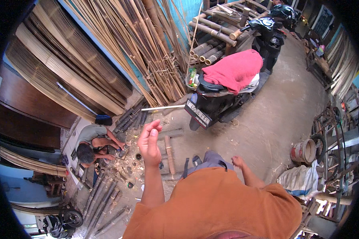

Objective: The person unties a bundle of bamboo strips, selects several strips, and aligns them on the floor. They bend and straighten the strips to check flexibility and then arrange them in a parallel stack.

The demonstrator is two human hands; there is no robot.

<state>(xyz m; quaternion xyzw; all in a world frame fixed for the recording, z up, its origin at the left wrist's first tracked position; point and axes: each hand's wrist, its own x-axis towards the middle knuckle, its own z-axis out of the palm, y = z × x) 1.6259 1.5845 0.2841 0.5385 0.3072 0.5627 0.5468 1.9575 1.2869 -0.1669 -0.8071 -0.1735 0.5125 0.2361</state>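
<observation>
Left hand (149, 141): raised in front of the orange-shirted chest, fingers curling loosely together with the tips nearly meeting the thumb; nothing is showing between them, so it is holding nothing visible.

Right hand (237, 161): hanging low at the person's side, fingers half-curled and empty as far as the view is showing; too small to tell more.

Short bamboo length (170, 150): lying on the concrete just beyond and to the right of the left fingertips, pale tan, round, straight, resting flat among shavings, likely where cutting work is leaving it.

Bamboo offcuts and chips (127, 159): scattering on the floor to the left of the left fingers, near a crouching co-worker (92, 143) in a grey shirt who is working among them.

Dark bamboo poles (101, 199): lying side by side below the left forearm.

Split bamboo strips (147, 51): leaning in bundles against the blue wall, far above the fingers, probably stored upright to save floor.

Scooter (227, 85): standing parked beyond the fingers to the right, a red cloth (235, 67) covering its seat.
</observation>
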